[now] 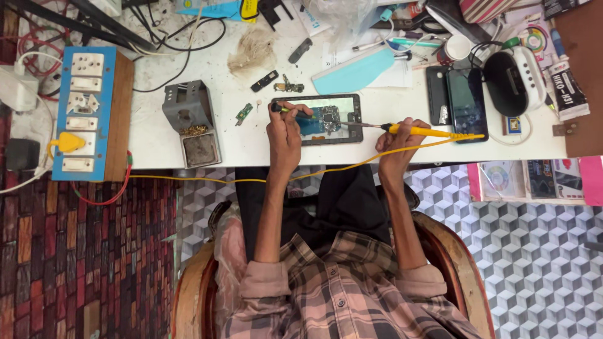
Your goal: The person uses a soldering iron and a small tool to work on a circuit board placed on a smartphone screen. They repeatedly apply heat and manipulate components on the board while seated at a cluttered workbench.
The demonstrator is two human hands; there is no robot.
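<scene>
A blue wooden socket board [85, 116] overhung the scuffed white desk [157, 141]. The left hand [284, 135] had its fingers pinched round a thin green-tipped tool [290, 111] over the opened flat black tablet [323, 119] lying mid-desk. The right hand [397, 143] had its fingers gripping a yellow-handled soldering iron [414, 130].

Soldering iron tip [352, 124] — too fine to resolve where it meets the circuit board [323, 118]. Left hand [284, 135] covers the opened phone's [317, 119] left end — the black tool [290, 110] pinched there is too small to identify.

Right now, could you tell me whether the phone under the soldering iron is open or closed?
Open: the phone lies flat with its circuit board exposed.
</scene>
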